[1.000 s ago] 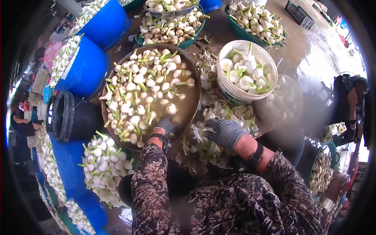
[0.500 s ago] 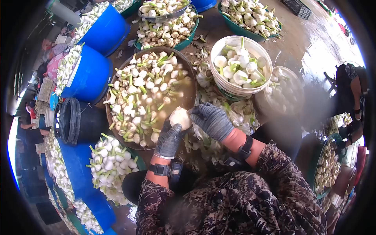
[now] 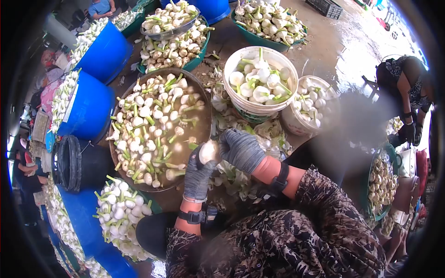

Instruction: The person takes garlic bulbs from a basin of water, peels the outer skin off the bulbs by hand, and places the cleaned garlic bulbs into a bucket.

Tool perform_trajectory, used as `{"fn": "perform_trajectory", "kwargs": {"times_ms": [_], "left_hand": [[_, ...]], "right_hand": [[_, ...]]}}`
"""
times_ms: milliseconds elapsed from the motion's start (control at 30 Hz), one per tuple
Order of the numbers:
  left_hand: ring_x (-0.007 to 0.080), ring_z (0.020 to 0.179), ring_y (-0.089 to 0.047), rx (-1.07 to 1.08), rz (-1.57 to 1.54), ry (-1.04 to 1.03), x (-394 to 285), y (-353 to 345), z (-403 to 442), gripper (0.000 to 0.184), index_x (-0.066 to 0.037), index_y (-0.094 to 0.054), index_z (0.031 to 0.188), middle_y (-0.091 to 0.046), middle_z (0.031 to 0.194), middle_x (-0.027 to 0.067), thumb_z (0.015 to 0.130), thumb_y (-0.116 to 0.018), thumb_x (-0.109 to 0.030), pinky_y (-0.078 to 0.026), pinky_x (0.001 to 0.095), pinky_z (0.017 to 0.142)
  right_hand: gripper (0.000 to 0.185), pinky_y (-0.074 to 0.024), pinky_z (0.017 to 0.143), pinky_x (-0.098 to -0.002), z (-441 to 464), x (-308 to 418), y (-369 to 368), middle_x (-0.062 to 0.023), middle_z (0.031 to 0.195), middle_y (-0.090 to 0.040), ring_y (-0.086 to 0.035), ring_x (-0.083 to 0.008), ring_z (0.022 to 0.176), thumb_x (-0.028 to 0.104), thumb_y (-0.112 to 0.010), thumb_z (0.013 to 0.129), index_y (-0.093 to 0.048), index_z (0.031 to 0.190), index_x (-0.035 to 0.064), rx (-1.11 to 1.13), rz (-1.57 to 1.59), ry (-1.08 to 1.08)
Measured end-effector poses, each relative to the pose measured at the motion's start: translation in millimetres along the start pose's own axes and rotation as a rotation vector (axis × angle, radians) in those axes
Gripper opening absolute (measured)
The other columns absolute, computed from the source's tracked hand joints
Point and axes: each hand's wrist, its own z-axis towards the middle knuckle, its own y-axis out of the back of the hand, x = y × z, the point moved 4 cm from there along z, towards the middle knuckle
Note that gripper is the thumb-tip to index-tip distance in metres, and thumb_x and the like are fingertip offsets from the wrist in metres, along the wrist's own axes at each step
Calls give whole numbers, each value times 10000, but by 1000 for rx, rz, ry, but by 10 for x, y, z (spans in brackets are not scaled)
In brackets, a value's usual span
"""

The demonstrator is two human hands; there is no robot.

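Observation:
A pale garlic bulb is held between my two gloved hands, just off the right edge of a wide round basin of muddy water and floating garlic. My left hand wraps round the bulb from the left and below. On its right side, my right hand has its fingers curled against the bulb; whether they pinch anything from it is hidden. Beyond my right hand stands a white bucket of cleaned bulbs. Leaves and peelings lie on the floor under my right hand.
Blue tubs heaped with garlic and a black bucket line the left. Green basins of garlic stand at the back. A second white bucket is at the right. Another person bends over at the far right.
My left hand has come up out of the basin with a garlic bulb, and my right hand has moved in to meet it. The camera view has shifted.

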Motion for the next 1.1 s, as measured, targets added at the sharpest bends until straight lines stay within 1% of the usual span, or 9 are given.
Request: {"fn": "perform_trajectory", "kwargs": {"times_ms": [133, 267, 333, 433, 533, 733, 800, 933, 1100], "left_hand": [[219, 1173, -534, 56, -427, 123, -148, -64, -67, 601, -20, -408, 1390, -523, 1304, 113, 875, -666, -196, -447, 358, 1024], [265, 1215, -507, 32, -940, 198, -73, 51, -61, 623, -58, -351, 1437, -481, 1343, 130, 902, -636, -205, -450, 448, 1036], [291, 1210, -506, 33, -992, 211, -58, 135, -50, 620, -88, -345, 1447, -471, 1345, 130, 903, -622, -199, -436, 496, 1044], [300, 1125, -534, 113, -1096, 239, -64, 159, -61, 599, -124, -365, 1440, -433, 1359, 127, 912, -601, -276, -417, 505, 1055], [270, 1029, -551, 144, -1220, 367, 39, 57, -109, 585, -111, -377, 1428, -495, 1242, 121, 926, -590, -325, -436, 480, 1032], [162, 977, -558, 199, -519, 292, -39, -4, -118, 747, -60, -387, 1398, -552, 1094, 57, 864, -640, -518, -532, 306, 837], [258, 1224, -502, 177, -653, 327, -80, -59, -138, 856, -56, -367, 1413, -484, 1340, 114, 776, -729, -499, -416, 391, 1048], [237, 1236, -494, 202, -604, 354, 84, -42, -146, 844, -51, -372, 1415, -482, 1350, 115, 782, -733, -476, -409, 369, 1047], [220, 1257, -467, 411, 24, 94, -118, -21, -56, 849, -30, -389, 1404, -474, 1369, 115, 774, -742, -477, -376, 354, 1066]], "right_hand": [[172, -506, 698, -453, 44, -202, -26, -203, 793, -650, -622, -410, 754, 190, -642, 793, -611, 884, 47, 100, 181, -246], [189, -509, 722, -477, 132, -608, 12, -218, 784, -650, -628, -410, 779, 228, -605, 826, -598, 837, 39, 65, -165, -274], [223, -521, 765, -456, 172, -604, 177, -196, 829, -665, -646, -385, 834, 256, -571, 863, -657, 934, 63, 296, -340, -431], [203, -516, 795, -444, 142, -430, 328, -173, 901, -673, -644, -368, 883, 216, -590, 869, -674, 989, 76, 140, -350, -261], [229, -511, 792, -427, 159, 109, 448, -138, 959, -673, -637, -336, 877, 139, -656, 819, -664, 1039, 74, -14, 95, 228], [274, -509, 736, -410, -75, 332, 168, -137, 886, -653, -627, -326, 830, 176, -668, 792, -655, 1050, 84, 131, 37, 319], [231, -512, 718, -413, -97, 332, 152, -135, 864, -648, -626, -332, 818, 192, -668, 787, -647, 993, 89, 209, -68, 222], [210, -510, 683, -432, -120, 258, 82, -146, 809, -640, -624, -355, 766, 217, -677, 784, -630, 940, 83, 162, 21, 169], [193, -490, 636, -471, -150, -87, -134, -204, 728, -614, -614, -402, 709, 223, -641, 834, -596, 825, 35, 182, 221, -106]]}}
